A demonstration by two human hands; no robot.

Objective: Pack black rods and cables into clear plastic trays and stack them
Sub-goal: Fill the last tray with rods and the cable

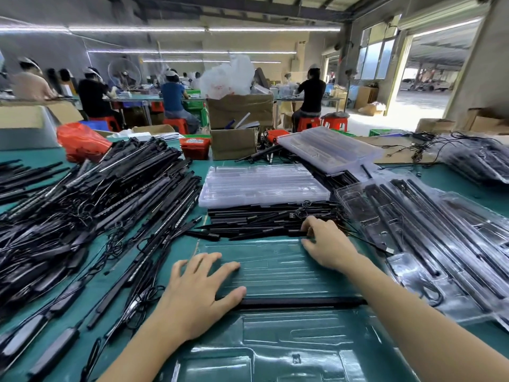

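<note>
fingers of left hand lie flat, spread on tray at near table edge, pinning it steady; thumb touches seated rod. right hand pinches rod from pile just beyond tray, likely next to load. empty trays behind pile.

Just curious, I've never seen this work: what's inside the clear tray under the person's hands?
One black rod lies across the clear tray; other slots look empty. The left hand hides a part.
</note>
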